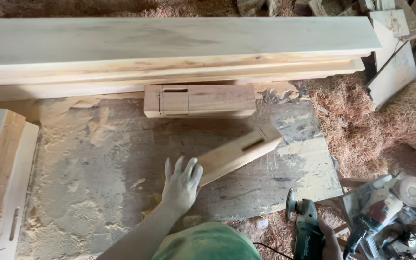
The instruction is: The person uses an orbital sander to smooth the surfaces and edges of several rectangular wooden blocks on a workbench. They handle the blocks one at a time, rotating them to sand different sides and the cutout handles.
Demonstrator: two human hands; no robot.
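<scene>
From the head camera I see my left hand [181, 185] laid flat, fingers [192, 168] spread wide and gripping nothing, resting on the near end of a slotted wood piece [239, 153] that lies at a slant on the bench [97, 168]. My right hand [331, 243] sits at the near right edge, its fingers wrapped around the body of a dark green angle grinder [306, 231], disc pointing left and held off the bench edge.

Just beyond the slanted piece, a second slotted block [199, 100] lies square against a stack of long pale planks [169, 48] that runs across the whole far side. More boards [1, 168] lie along the left edge. Nothing stands between my left hand and the block. To the near right, another power tool with a red body [386, 212] rests among clutter.

The bench top is worn, grey and dusted with sawdust. Wood shavings [362, 120] pile thickly on the floor to the right, with offcuts [393, 58] leaning at the far right.
</scene>
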